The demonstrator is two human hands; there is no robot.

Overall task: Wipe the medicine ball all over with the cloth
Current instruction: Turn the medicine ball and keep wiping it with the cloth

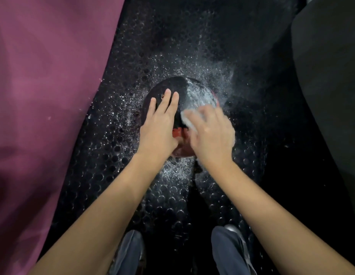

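Observation:
A black medicine ball (184, 92) with red markings near its front rests on the dark studded floor mat. Its far right side is dusted with white powder. My left hand (159, 126) lies flat on the ball's left side, fingers spread and pointing away from me. My right hand (211, 133) presses a small white cloth (187, 119) against the ball's right front; the hand is blurred and hides most of the cloth.
White powder speckles the black studded mat (133, 175) around the ball. A purple mat (43, 96) covers the left side. A dark padded object (331, 86) stands at the right. My shoes (228, 253) are at the bottom edge.

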